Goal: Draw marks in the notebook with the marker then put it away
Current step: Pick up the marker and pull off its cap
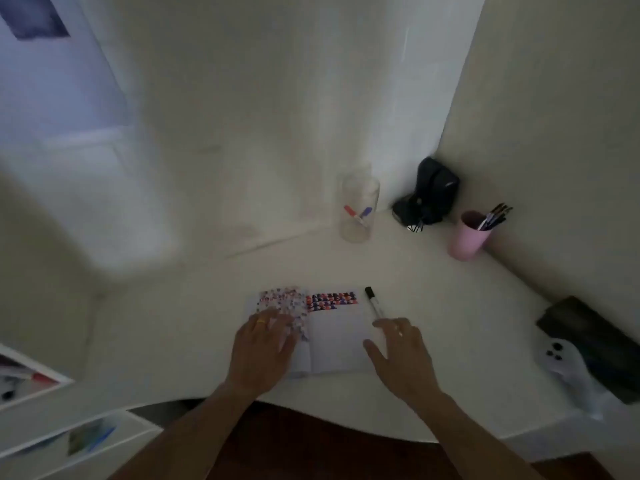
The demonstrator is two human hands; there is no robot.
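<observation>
Two hands: left hand (265, 348) flat on one open notebook (332, 341), fingers spread; right hand (401, 355) open, empty, fingertips just short of one black-capped marker (373, 303) lying beside the notebook's right edge. Beyond: one clear jar (358, 211), two markers inside; one pink cup (467, 235).

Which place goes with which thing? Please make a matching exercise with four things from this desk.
1. black-capped marker
2. clear jar
3. pink cup
4. left hand

A. holds dark pens, by the right wall
B. lies on the desk beside the notebook's right page
C. rests on the left page
D. holds a red and a blue marker

Pairs: 1-B, 2-D, 3-A, 4-C
</observation>
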